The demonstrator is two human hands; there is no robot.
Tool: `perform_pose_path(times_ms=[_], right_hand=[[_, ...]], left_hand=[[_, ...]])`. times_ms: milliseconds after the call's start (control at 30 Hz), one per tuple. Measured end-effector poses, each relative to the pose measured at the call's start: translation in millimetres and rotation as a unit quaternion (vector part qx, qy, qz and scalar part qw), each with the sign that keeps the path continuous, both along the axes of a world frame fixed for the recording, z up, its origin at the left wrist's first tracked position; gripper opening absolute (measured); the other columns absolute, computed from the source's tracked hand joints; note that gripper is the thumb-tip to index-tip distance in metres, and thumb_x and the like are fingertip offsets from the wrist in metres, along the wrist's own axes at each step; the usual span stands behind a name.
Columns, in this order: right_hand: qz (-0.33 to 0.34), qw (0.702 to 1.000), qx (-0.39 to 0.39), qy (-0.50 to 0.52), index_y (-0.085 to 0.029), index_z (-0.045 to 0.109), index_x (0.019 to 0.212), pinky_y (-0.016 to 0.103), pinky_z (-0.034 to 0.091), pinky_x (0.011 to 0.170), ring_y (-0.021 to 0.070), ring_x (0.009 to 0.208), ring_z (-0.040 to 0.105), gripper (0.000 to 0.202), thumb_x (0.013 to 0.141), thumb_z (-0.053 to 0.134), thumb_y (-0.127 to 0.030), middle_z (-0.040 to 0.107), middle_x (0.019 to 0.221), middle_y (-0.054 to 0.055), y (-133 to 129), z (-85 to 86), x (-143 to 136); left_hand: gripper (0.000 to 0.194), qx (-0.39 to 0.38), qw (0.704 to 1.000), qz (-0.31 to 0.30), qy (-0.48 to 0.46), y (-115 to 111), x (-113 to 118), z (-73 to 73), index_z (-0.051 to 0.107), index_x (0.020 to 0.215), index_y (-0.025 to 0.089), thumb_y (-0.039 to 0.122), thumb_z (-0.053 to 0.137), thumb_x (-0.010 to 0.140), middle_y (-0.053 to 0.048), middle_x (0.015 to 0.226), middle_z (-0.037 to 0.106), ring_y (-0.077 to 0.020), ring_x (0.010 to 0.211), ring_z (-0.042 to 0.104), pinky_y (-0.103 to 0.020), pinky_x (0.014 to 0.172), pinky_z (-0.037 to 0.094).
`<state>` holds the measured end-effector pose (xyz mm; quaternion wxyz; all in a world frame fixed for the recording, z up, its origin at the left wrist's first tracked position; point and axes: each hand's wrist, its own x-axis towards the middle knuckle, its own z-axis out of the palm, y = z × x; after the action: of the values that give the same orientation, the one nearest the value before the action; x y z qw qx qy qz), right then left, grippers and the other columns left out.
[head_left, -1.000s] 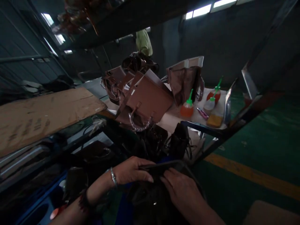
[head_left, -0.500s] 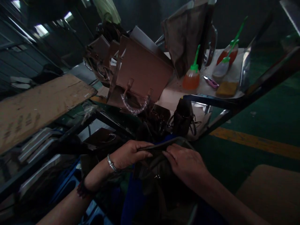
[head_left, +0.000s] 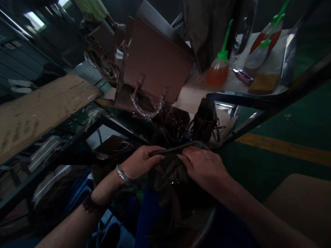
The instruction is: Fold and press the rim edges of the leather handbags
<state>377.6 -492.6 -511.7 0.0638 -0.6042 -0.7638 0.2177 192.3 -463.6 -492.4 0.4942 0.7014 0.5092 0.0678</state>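
Note:
A dark bag rests against me, its lower part lost in shadow. My left hand pinches the bag's upper edge between thumb and fingers. A short way to the right, my right hand is closed on the same edge, fingertips curled over it. Between the hands the rim runs as a thin, slightly bowed strip. Small shiny metal fittings show on the bag below the rim. Straight ahead, a brown handbag with a plastic-wrapped handle leans on the bench, touched by neither hand.
Bottles with green nozzles, one of them an orange-filled bottle, stand on the bench near a pink-handled cutter and a yellowish sponge. A wooden board lies left. A metal frame bar crosses ahead. A person in a yellow-green top is behind.
The view has tipped and come nearer to the bench, so the bottles appear higher and larger. Both hands keep their grip on the bag's edge, with little shift between them.

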Motion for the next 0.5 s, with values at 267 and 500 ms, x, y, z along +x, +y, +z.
perform_pose_path(times_ms=[267,500], right_hand=[[-0.006,1.0,-0.027,-0.015,-0.022,0.059,0.076,0.03,0.038,0.057,0.0214,0.072,0.058,0.029,0.083,0.034,-0.037,0.064,0.077,0.004,18,-2.3,-5],[-0.011,0.999,-0.035,-0.027,-0.022,0.061,0.075,0.031,0.038,0.056,0.0226,0.069,0.059,0.03,0.082,0.036,-0.037,0.064,0.073,0.005,25,-5.8,-9]], left_hand=[[0.024,-0.026,0.998,0.052,-0.024,11,-1,-8.8,0.06,0.085,0.011,0.03,0.049,0.074,-0.003,0.079,0.063,-0.0152,0.071,0.056,-0.023,0.066,0.044],[0.024,-0.053,0.995,0.069,-0.045,14,-3,-11.6,0.06,0.084,0.011,0.03,0.051,0.074,-0.002,0.072,0.061,-0.0137,0.065,0.056,-0.021,0.06,0.045]])
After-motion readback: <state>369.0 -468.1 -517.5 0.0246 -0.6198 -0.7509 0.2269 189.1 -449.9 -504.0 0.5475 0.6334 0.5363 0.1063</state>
